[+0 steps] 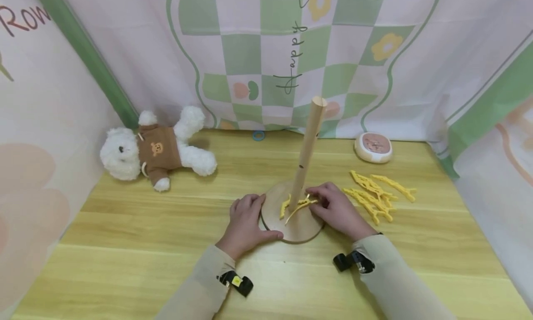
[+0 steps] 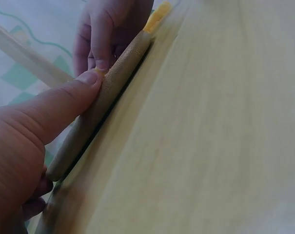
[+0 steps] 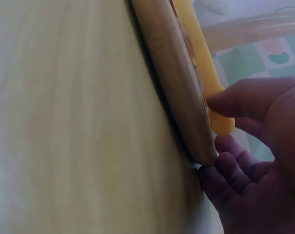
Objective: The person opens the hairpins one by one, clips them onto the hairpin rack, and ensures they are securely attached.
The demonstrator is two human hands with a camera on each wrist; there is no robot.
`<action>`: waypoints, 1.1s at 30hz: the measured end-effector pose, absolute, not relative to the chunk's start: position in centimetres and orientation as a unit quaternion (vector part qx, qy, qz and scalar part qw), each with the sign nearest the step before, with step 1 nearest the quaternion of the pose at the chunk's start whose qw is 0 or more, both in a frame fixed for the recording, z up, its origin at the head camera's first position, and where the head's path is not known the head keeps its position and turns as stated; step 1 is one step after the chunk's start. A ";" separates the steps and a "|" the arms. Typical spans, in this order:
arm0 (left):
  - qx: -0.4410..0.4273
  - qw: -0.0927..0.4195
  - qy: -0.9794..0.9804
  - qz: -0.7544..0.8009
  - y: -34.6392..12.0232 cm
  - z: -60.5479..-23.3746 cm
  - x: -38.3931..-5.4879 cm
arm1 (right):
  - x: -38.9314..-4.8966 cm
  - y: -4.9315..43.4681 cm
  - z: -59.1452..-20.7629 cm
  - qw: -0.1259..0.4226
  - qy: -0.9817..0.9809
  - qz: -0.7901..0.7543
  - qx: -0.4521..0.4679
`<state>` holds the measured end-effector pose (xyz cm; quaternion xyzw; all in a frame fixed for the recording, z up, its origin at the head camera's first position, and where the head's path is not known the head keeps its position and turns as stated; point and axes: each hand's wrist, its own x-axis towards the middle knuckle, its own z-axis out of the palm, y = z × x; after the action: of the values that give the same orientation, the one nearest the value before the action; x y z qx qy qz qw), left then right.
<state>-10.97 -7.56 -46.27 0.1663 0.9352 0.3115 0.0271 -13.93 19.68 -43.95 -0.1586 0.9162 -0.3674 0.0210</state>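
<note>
A round wooden base (image 1: 303, 231) with an upright wooden pole (image 1: 309, 146) stands on the table, the pole leaning slightly in the head view. My left hand (image 1: 244, 223) holds the base by its left edge; in the left wrist view its thumb lies on the rim (image 2: 96, 105). Yellow branch-shaped plastic (image 1: 307, 203) lies low around the foot of the pole; whether it is one piece or more I cannot tell. My right hand (image 1: 339, 211) pinches its right end between thumb and fingers, close above the rim, as the right wrist view shows the yellow end (image 3: 220, 122).
More yellow branch pieces (image 1: 370, 195) lie in a loose pile right of the right hand. Behind them sits a white and pink round device (image 1: 373, 147). A white plush bear (image 1: 158, 146) lies at the back left, and a blue ring (image 1: 258, 135) rests near the curtain (image 1: 241, 51).
</note>
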 end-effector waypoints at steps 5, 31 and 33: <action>0.172 0.026 0.936 0.306 -7.6 -46.1 -10.9 | -13.6 19.9 -44.3 0.028 0.911 -0.387 -0.136; 0.184 0.020 0.932 0.311 -7.9 -46.2 -11.2 | -12.1 23.4 -44.3 -0.133 0.895 -0.420 -0.073; 0.183 0.018 0.932 0.313 -7.9 -46.1 -11.2 | -12.2 24.3 -43.9 -0.162 0.892 -0.416 -0.064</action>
<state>-11.21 -7.90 -46.13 0.1832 0.9317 0.3132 0.0183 -12.23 24.28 -43.95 -0.0638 0.8924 -0.4162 -0.1625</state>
